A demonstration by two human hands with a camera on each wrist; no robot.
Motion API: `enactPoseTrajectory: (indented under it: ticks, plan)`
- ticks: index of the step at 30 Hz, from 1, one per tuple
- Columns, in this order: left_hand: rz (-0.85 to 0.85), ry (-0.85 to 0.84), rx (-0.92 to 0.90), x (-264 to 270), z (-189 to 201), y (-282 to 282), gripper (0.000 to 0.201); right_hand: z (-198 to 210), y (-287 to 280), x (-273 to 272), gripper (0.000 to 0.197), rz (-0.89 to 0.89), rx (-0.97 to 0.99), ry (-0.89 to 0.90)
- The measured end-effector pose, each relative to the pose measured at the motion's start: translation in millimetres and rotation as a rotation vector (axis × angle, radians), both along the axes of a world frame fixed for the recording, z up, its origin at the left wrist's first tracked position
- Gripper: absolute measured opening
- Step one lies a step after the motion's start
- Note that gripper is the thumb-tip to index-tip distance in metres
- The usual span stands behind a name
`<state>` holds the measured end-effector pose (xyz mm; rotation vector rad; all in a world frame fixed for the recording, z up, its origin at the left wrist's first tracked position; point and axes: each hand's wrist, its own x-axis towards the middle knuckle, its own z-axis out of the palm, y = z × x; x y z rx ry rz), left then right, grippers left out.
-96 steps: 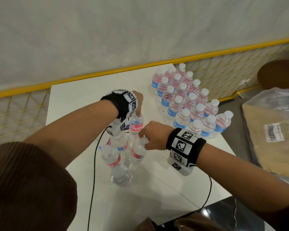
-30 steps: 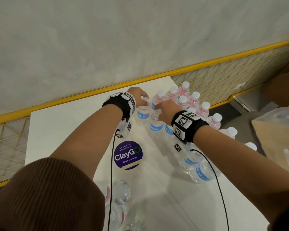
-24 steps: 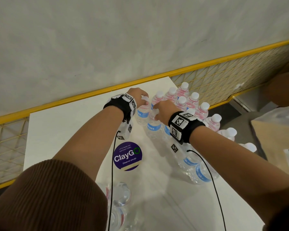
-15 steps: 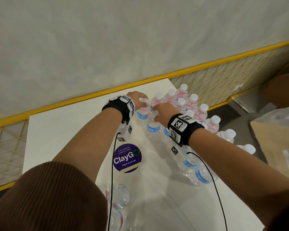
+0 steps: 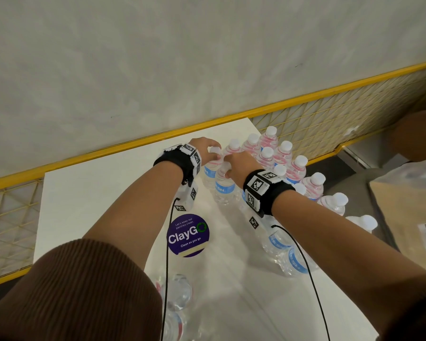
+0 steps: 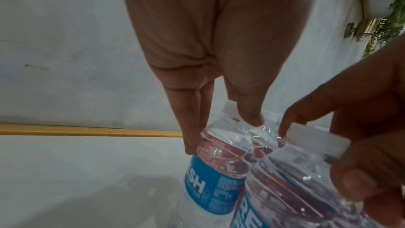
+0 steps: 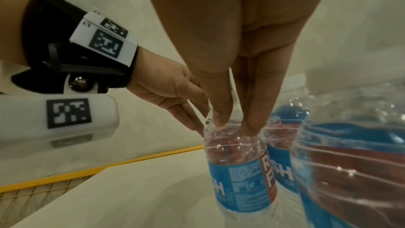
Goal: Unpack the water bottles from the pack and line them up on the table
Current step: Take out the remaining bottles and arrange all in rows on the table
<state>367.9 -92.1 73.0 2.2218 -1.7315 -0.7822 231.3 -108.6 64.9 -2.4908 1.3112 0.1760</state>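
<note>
My left hand (image 5: 213,153) pinches the neck of a blue-labelled water bottle (image 5: 208,172) from above, fingers on one side and thumb on the other (image 6: 223,127). Right beside it my right hand (image 5: 228,168) pinches the top of a second bottle (image 5: 223,187), seen close in the right wrist view (image 7: 238,179) under the fingertips (image 7: 219,120). Both bottles stand upright at the left end of the lined-up bottles (image 5: 284,156) on the white table (image 5: 96,193). At the near edge, several bottles of the opened pack (image 5: 177,291) lie partly hidden by my left sleeve.
A round purple ClayGo sticker (image 5: 188,235) lies mid-table. A yellow rail with mesh (image 5: 330,99) runs along the far edge below a grey wall. A plastic-wrapped parcel (image 5: 413,217) sits off the table's right side. Cables hang from both wrists.
Three seconds ago both hands were taking bottles at the pack near me. They have since carried them to the row; over the last second the hands barely shifted.
</note>
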Motion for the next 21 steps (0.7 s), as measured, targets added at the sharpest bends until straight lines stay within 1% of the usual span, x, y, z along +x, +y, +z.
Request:
enactPoseTrajectory:
  ticks: [4, 9, 12, 15, 21]
  plan:
    - [0.024, 0.024, -0.009, 0.2, -1.5, 0.8, 0.041, -2.9, -0.9, -0.1, 0.013, -0.001, -0.008, -0.021]
    - [0.063, 0.061, -0.034, 0.0, -7.2, 4.1, 0.041, -4.4, 1.5, -1.3, 0.023, 0.013, -0.069, -0.011]
    - [0.065, 0.067, -0.049, -1.0, -8.4, 5.4, 0.041, -5.1, 2.9, -3.3, 0.024, 0.01, -0.071, -0.032]
    - [0.052, 0.07, -0.055, -1.1, -8.1, 5.1, 0.037, -5.3, 3.1, -5.0, 0.025, 0.008, -0.072, -0.044]
    - [0.067, 0.063, -0.078, -3.5, -5.9, 3.3, 0.034, -8.2, 1.0, 0.4, 0.026, 0.005, -0.088, 0.005]
